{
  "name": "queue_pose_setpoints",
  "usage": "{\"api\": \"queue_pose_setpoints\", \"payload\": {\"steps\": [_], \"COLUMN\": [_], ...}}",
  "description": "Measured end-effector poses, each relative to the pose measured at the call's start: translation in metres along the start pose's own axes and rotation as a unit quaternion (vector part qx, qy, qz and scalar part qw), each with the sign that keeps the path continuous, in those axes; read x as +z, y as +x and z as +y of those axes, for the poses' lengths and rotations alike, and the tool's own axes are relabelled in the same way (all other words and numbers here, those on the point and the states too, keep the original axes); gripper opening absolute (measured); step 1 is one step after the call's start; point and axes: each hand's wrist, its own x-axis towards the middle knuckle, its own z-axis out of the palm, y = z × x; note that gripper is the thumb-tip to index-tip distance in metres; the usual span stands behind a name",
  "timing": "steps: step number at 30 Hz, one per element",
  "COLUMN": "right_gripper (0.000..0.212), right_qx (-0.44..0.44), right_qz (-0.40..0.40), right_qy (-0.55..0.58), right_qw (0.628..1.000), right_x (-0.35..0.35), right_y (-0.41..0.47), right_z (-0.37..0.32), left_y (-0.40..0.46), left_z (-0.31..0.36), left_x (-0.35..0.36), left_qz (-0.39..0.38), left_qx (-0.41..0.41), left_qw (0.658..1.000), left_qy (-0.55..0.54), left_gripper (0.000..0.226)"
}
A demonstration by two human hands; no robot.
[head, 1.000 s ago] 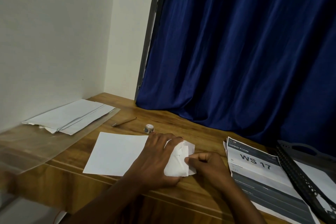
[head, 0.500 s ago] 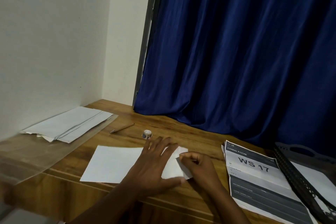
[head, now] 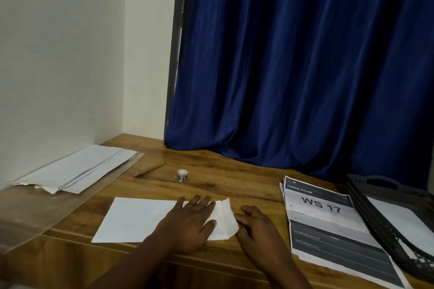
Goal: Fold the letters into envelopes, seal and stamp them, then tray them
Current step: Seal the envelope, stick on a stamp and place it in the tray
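Both hands [head: 187,223] on envelope [head: 141,220]; tray [head: 385,213] cut off right.

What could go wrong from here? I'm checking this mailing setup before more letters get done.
The envelope lies near the desk's front edge; the left hand pressing flat on it could push it off. Its flap end stands raised and creased beside the right hand, so it may seal crooked. The small sticker roll stands loose behind and could roll if knocked.
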Motion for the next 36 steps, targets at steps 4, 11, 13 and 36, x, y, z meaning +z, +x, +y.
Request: {"api": "queue_pose_setpoints", "payload": {"steps": [4,11,13,36], "right_gripper": [0.048,0.045,0.046,0.05], "right_qx": [-0.069,-0.102,-0.118,-0.105], "right_qz": [-0.022,-0.071,-0.086,-0.125], "right_qy": [0.015,0.01,-0.003,-0.092], "right_qw": [0.997,0.992,0.989,0.982], "right_x": [-0.003,-0.003,-0.002,-0.007], "right_y": [-0.004,-0.006,-0.004,0.012], "right_z": [-0.002,-0.003,-0.003,-0.019], "left_y": [0.0,-0.005,-0.006,0.002], "left_z": [-0.002,0.004,0.004,-0.001], "left_x": [0.002,-0.002,-0.003,0.003], "left_qz": [-0.003,0.026,0.035,0.006], "left_qx": [0.0,-0.022,-0.006,-0.005], "left_qw": [1.0,0.998,0.997,1.0], "left_qy": [0.003,-0.059,-0.075,-0.025], "left_gripper": [0.064,0.065,0.061,0.087]}}
